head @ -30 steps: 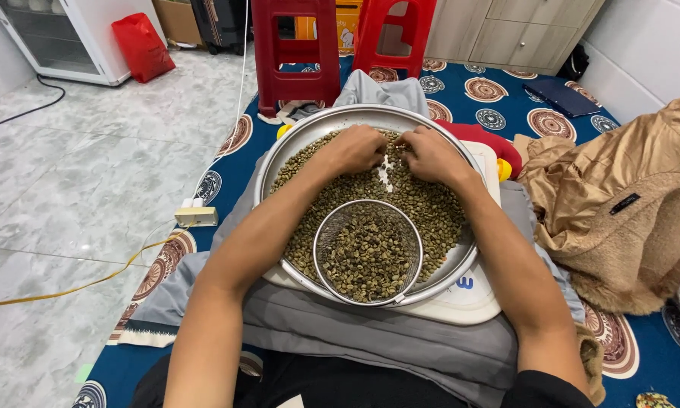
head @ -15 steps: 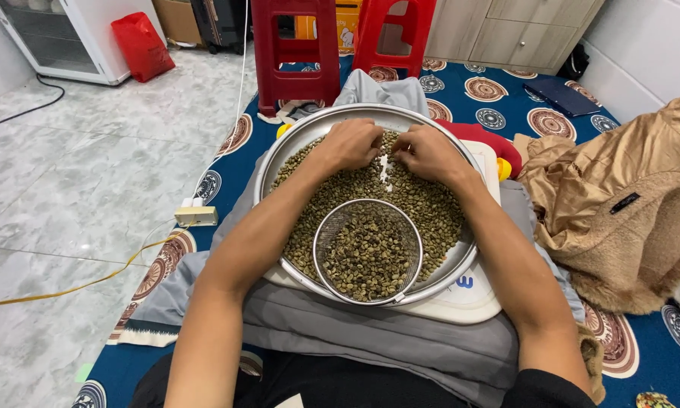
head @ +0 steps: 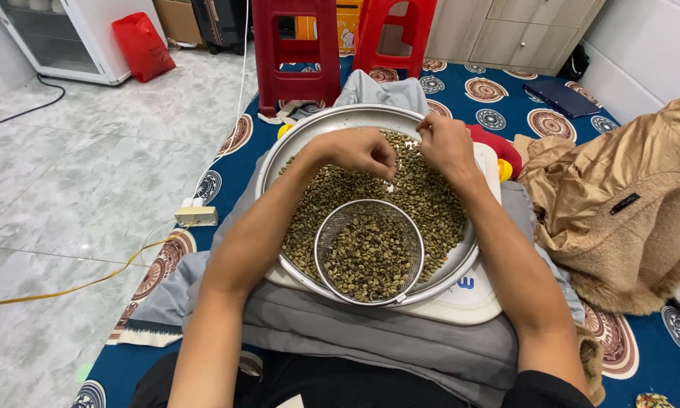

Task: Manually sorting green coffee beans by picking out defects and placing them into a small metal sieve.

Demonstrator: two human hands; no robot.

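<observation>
A wide round metal tray (head: 298,140) rests on a white board across my lap, spread with green coffee beans (head: 429,202). A small wire-mesh sieve (head: 368,251) sits on the near part of the tray, also filled with beans. My left hand (head: 357,151) hovers over the beans in the middle of the tray, fingers curled and pinched downward. My right hand (head: 444,142) is at the tray's far right rim, fingertips pinched together; whether a bean is between them is too small to tell.
Two red plastic stools (head: 294,47) stand beyond the tray. A tan fur-lined coat (head: 627,204) lies on the right. A power strip (head: 196,215) with a yellow cable lies on the marble floor to the left. A blue patterned mat (head: 506,98) covers the floor under me.
My right hand has lifted from the beans and moved to the far right rim. My left hand has shifted right and nearer, toward the tray's middle.
</observation>
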